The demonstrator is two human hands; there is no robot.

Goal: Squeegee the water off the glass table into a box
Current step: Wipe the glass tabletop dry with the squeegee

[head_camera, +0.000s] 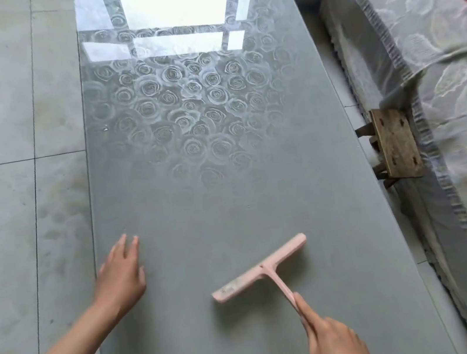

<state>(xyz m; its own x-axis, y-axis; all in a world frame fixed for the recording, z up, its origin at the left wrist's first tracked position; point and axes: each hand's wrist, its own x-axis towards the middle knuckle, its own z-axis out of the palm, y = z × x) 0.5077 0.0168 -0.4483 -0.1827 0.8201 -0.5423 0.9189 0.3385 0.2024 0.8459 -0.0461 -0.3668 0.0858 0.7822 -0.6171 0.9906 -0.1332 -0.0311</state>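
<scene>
Squeegee (260,268), pink and T-shaped, sits blade-down on the near end of the glass table (200,210), angled, we judge, to begin a stroke. Our right hand (334,342) grips its handle, forefinger laid along the shaft for pressure. Our left hand (119,276) spreads straight-fingered by the table's left edge, holding nothing, perhaps for balance. A wooden stool (397,146) stands between table and covered sofa (437,56). We see no box.

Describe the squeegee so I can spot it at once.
Start at the long rose-patterned glass table. On its near end, right of centre, rests the pale pink T-shaped plastic squeegee, its handle held by the right hand. Nothing else on the glass is pink.
</scene>
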